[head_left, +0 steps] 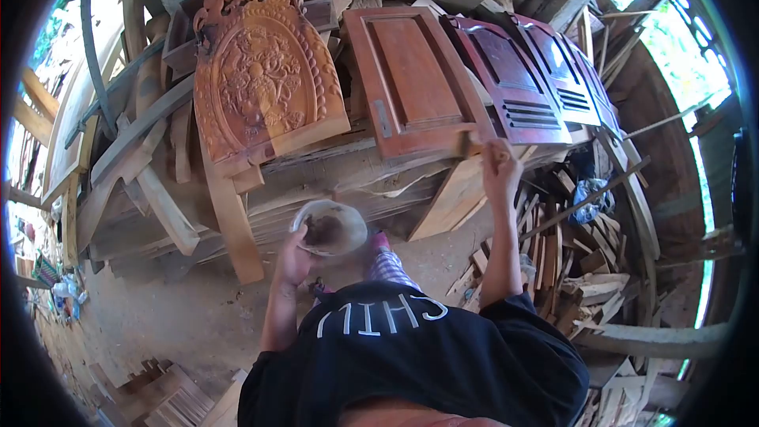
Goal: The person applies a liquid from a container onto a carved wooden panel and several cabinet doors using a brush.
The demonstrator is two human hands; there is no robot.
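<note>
My left hand (296, 259) is closed on the rim of a pale round bowl (348, 229) with a dark brown patch inside. Held out to the right, my right hand (501, 162) grips a small brush (466, 143), blurred, at the lower right corner of a reddish-brown panel door (419, 71). Left of that door leans a carved wooden panel (265, 71) with an oval relief, glossy over most of its face and paler along the bottom edge. Dark red louvred doors (506, 71) lean to the right of the panel door.
Stacked planks (316, 182) lie beneath the doors. A loose board (447, 198) juts toward me on the right, near a heap of wood scraps (593, 269) and a thin stick (585, 198). Wooden beams (158, 126) lean at the left above the concrete floor (174, 308).
</note>
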